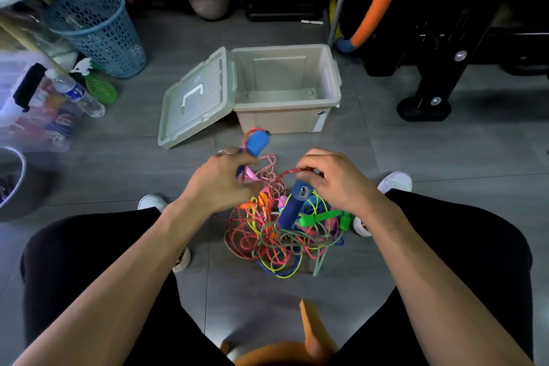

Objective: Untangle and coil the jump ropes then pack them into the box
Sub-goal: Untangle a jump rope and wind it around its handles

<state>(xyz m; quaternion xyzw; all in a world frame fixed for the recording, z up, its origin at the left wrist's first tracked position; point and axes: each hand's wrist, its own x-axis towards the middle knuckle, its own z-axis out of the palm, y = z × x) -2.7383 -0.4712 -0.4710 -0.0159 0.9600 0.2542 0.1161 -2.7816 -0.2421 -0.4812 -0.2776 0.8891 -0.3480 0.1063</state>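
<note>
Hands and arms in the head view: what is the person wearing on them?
Nothing shows on either forearm: no sleeves, gloves or watch. The left hand has what looks like a ring on one finger, though it is blurred. The right hand shows no jewellery.

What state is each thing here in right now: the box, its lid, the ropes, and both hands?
box: open, nothing inside
lid: swung back, resting tilted on the floor
jump ropes: tangled in a pile on the floor, none coiled
left hand: gripping a blue handle above the pile
right hand: pinching a red cord
water bottle: lying on its side
laundry basket: upright
</note>
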